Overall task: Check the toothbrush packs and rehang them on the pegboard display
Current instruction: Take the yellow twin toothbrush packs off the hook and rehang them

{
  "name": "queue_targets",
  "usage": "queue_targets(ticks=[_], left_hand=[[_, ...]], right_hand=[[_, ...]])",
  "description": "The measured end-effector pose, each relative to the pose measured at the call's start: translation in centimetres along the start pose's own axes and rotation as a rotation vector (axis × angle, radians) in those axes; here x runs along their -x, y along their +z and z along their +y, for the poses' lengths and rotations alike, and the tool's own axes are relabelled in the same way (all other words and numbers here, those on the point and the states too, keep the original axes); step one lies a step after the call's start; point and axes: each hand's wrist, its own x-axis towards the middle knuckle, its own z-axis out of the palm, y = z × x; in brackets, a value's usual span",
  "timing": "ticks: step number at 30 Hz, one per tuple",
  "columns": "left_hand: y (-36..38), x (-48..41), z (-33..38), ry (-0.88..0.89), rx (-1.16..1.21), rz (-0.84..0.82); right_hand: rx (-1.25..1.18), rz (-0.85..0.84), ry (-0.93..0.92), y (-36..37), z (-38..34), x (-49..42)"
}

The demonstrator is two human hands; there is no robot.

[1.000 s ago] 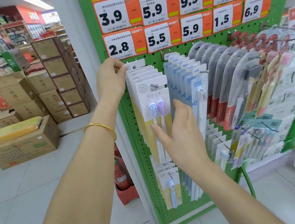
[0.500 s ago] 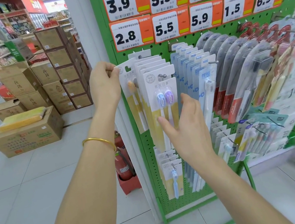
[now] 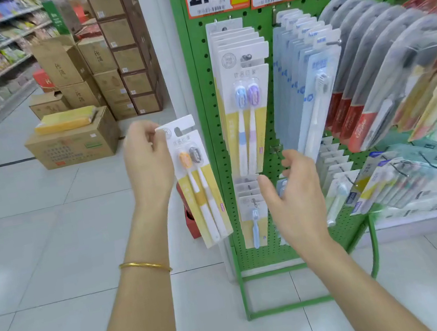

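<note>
Left hand (image 3: 148,163): your fingers (image 3: 154,137) pinch the top of a pack (image 3: 200,186) (orange and grey brushes inside).
Pack: in the air, left of the pegboard (image 3: 259,257).
Right hand (image 3: 295,195): open, near the pegboard.

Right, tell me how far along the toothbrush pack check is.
Done: one yellow twin toothbrush pack is off the green pegboard. In hand: the left hand pinches its top corner and holds it clear of the display; the right hand is open and empty in front of the board. Left: this pack is not yet rehung on the peg, and the matching row of packs hanging there awaits checking.
</note>
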Motion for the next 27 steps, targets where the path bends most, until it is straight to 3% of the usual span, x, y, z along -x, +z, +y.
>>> queue_targets(ticks=[4,7,9,13,16,27], left_hand=[[1.4,6.1,-0.1,-0.235,0.099,-0.061],[3.2,10.7,-0.2,-0.365,0.182,-0.138],[4.5,13.2,-0.4,-0.424,0.217,-0.179],[7.1,16.9,-0.5,-0.468,0.237,-0.25],[9.5,19.5,0.6,-0.465,0.229,-0.397],[13.5,26.0,2.5,-0.166,0.017,-0.683]], right_hand=[[-0.105,-0.252,0.07,-0.7,2.9,1.9],[-0.226,-0.484,0.233,-1.3,5.7,3.6],[-0.313,-0.535,0.312,-2.1,7.4,5.0],[-0.409,-0.479,0.418,-4.4,10.0,7.5],[-0.461,-0.414,0.464,-6.1,11.2,8.6],[-0.714,-0.128,0.735,-7.8,13.6,9.0]])
